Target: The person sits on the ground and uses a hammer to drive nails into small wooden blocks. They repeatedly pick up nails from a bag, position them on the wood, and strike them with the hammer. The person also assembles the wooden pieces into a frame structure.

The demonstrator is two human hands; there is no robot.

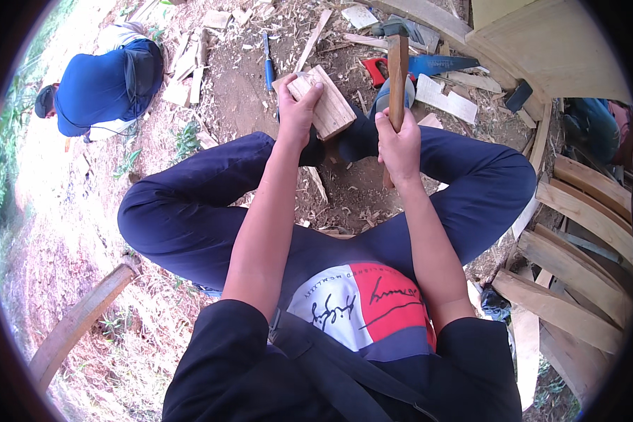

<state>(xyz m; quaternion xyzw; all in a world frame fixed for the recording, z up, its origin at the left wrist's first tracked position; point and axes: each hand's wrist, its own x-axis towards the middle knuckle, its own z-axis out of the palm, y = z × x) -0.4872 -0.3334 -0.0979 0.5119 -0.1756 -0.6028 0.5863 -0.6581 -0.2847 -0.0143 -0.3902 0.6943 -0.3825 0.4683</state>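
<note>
My left hand (297, 116) grips a small rectangular wooden block (336, 111) by its left side, with the thumb lying on top. The block is tilted and held out between my bent legs, above the ground. To its right, my right hand (402, 151) is closed around the wooden handle of a hammer (398, 74). The hammer stands roughly upright in my grip, its metal head at the far end, apart from the block. Just beyond my left hand lies a chisel (269, 73) with a blue handle, on the dirt.
A saw (432, 65) with a blue blade and red handle lies beyond the hammer. Wood offcuts (446, 98) and shavings litter the ground. Curved wooden pieces (559, 299) are stacked at the right. Another person (105, 91) in blue bends over at the far left.
</note>
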